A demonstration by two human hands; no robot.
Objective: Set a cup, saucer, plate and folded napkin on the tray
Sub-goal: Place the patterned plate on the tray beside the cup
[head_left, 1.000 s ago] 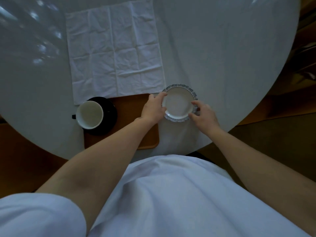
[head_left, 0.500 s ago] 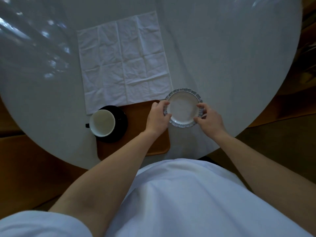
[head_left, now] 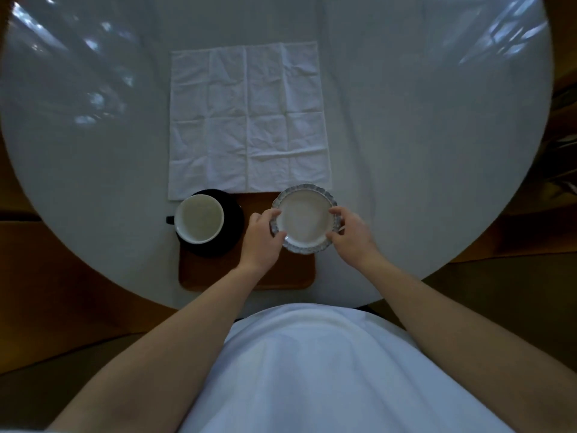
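Plate (head_left: pixel 304 219) sits level, gripped by left hand (head_left: pixel 261 239) and right hand (head_left: pixel 351 235).

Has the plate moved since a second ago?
Yes. The plate, held by both hands, has shifted left: it was beside the tray and now overlaps its right far corner.

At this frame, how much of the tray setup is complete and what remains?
Done: the cup sits on the black saucer at the tray's left end. In hand: the left hand and right hand grip the plate over the tray's right end; whether it rests there, I cannot tell. Left: the napkin lies unfolded on the table beyond the tray.
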